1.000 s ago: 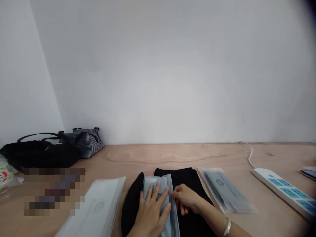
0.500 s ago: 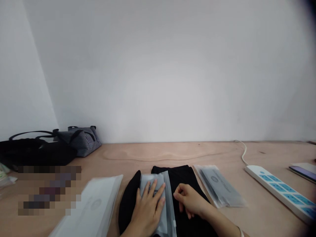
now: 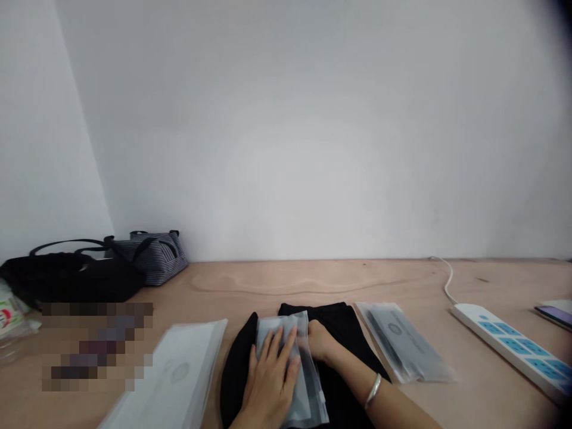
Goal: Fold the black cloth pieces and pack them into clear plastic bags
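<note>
A frosted zip bag point(image 3: 300, 402) lies on folded black fabric point(image 3: 342, 319), with something pale grey inside and a slider on its right edge. My left hand point(image 3: 270, 381) rests flat on the bag, fingers stretched toward its far end. At the bag's upper right edge my right hand point(image 3: 322, 344) is curled, its fingertips showing faintly through the film. Whether those fingertips are inside the bag or under its edge, I cannot tell. A silver bangle point(image 3: 373, 390) circles the right wrist.
Frosted bags point(image 3: 179, 363) with a round printed mark lie on the left. Another filled zip bag point(image 3: 404, 339) is to the right, then a white power strip point(image 3: 509, 345) and a phone point(image 3: 556, 316). Black and striped bags point(image 3: 154, 259) stand at the back left, near a blurred-out patch.
My right hand has moved up and left from above the black fabric to the zip bag's edge, and the film there has lifted slightly. My left hand stays on the bag.
</note>
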Available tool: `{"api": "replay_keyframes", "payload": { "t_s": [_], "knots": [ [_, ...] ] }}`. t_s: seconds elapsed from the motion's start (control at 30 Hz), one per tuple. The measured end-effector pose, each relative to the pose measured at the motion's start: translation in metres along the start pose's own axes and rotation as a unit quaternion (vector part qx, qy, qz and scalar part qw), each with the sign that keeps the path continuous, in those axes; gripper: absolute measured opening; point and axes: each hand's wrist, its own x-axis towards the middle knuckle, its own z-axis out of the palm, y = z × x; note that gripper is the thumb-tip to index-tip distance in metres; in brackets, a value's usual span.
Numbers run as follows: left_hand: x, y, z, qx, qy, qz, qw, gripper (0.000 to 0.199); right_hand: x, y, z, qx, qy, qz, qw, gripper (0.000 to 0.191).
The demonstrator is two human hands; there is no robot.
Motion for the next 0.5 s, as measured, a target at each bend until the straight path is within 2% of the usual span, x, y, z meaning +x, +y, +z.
{"api": "replay_keyframes", "payload": {
  "t_s": [0.13, 0.23, 0.37, 0.5],
  "knots": [
    [-0.001, 0.000, 0.000, 0.004, -0.010, -0.019, 1.000, 0.046, -0.006, 0.001, 0.003, -0.056, 0.072, -0.024, 0.996, 0.026],
    [-0.001, 0.001, -0.001, 0.009, -0.028, -0.029, 0.999, 0.048, -0.012, 0.011, -0.008, -0.101, 0.138, -0.017, 0.985, 0.029],
    [0.001, 0.003, -0.001, 0.024, -0.059, -0.035, 0.997, 0.053, -0.013, 0.029, -0.044, -0.162, 0.212, 0.015, 0.963, 0.030],
    [0.002, 0.003, 0.001, 0.039, -0.057, -0.046, 0.997, 0.055, -0.009, 0.041, -0.082, -0.217, 0.244, 0.042, 0.944, 0.028]
  ]
}}
